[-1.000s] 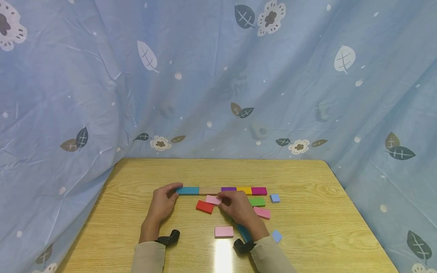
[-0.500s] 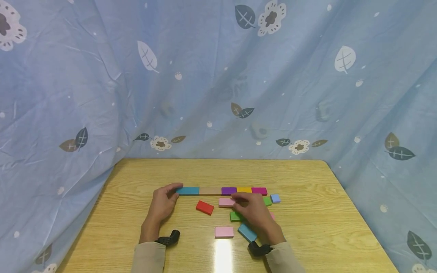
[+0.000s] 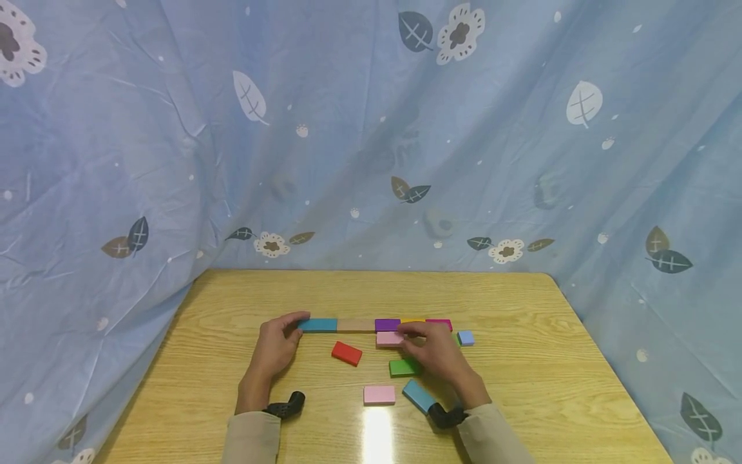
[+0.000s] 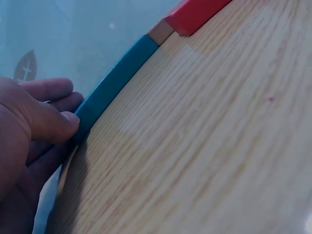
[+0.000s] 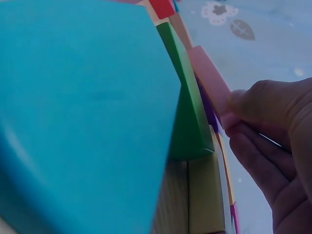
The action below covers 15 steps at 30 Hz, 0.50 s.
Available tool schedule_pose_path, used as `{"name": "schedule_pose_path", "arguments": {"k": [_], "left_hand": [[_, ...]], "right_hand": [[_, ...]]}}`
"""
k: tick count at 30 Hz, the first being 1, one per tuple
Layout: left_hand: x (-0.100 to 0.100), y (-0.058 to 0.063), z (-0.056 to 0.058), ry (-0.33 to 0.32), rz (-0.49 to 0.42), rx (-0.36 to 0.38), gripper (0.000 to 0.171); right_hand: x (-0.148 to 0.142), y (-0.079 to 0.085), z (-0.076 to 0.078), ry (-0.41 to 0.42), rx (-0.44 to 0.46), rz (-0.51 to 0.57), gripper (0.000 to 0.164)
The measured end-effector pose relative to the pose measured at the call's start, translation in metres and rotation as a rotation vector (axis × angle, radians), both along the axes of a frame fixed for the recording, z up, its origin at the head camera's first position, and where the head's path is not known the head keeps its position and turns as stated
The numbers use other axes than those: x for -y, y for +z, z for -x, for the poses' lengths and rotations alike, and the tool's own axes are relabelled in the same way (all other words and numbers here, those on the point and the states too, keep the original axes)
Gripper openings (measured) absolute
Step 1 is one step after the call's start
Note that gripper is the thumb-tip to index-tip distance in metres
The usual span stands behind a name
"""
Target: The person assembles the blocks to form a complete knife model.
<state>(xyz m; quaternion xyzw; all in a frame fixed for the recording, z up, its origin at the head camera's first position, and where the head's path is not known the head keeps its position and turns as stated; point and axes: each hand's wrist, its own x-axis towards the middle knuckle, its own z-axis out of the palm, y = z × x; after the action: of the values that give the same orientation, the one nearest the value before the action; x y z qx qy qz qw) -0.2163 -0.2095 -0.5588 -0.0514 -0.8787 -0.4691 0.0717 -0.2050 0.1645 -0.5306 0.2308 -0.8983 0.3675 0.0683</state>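
Note:
A row of flat blocks runs across the table: a blue block at the left end, then a tan block, a purple block, a yellow block and a magenta block. My left hand holds the blue block's left end, its thumb against the near side in the left wrist view. Between thumb and fingers, my right hand pinches a pink block by its right end. That pink block sits just in front of the purple one and, in the right wrist view, overlaps it.
Nearer me lie a red block, a green block, a second pink block and a second blue block. A small light-blue block lies right of my right hand. A patterned curtain hangs behind the table.
My right hand has moved right with the pink block, from beside the red block to in front of the purple one, closer to the row. The left hand has stayed in place.

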Motion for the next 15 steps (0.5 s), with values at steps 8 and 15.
{"name": "schedule_pose_path", "arguments": {"k": [8,15], "left_hand": [[-0.0025,0.0026,-0.0011,-0.004,0.026,-0.003,0.041],[-0.0038,0.0055,-0.001,-0.003,0.05,-0.002,0.039]], "right_hand": [[0.0048,0.0014,0.0011,0.029,-0.033,-0.067,0.022],[0.0065,-0.0016,0.0044,0.062,-0.094,-0.162,0.017]]}}
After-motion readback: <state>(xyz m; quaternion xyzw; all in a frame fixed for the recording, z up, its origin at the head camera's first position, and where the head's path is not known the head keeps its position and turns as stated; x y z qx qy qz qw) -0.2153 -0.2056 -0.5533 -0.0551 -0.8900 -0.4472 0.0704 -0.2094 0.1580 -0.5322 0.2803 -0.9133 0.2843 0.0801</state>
